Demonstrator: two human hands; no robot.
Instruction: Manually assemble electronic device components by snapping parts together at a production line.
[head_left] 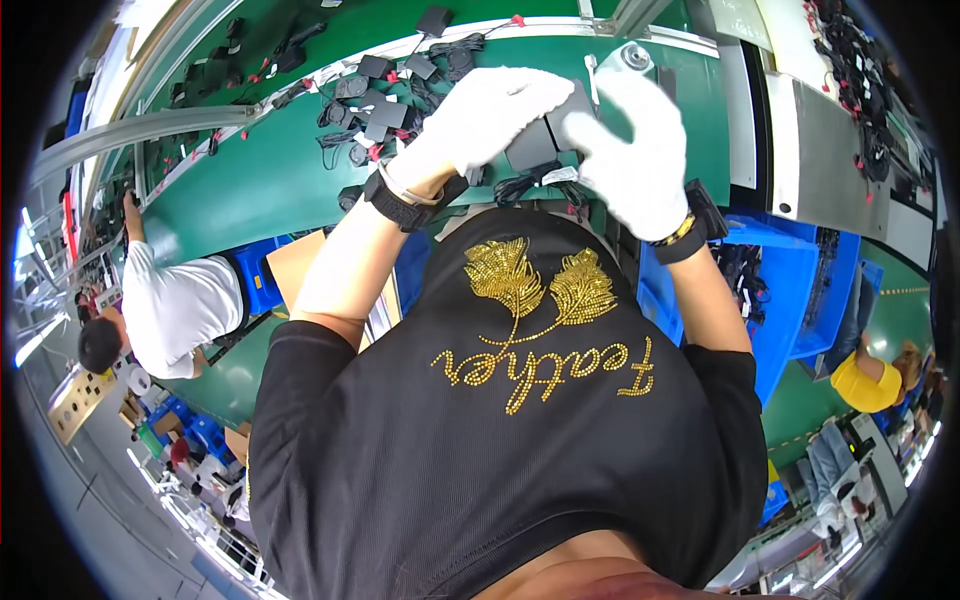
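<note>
Both my hands wear white gloves and reach over the green bench. My left hand (505,112) is closed, its fingertips pressed at the upper edge of a flat black box-shaped device (577,112). Another dark square box (532,146) lies just below those fingers. On the other side of the device my right hand (638,165) has its thumb and fingers apart. Its fingertips are close to a pale bottle with a metal top (634,58); contact is hard to tell. A thin white stick-like tool (592,78) stands between the hands. Below them lies a bundled black cable (520,186) with a white label.
Several black boxes with coiled cables and red tips (385,118) crowd the bench (250,185) to my left. A metal rail (170,122) crosses the far left. Blue bins (790,300) stand at my right. A person in white (190,305) works at the left.
</note>
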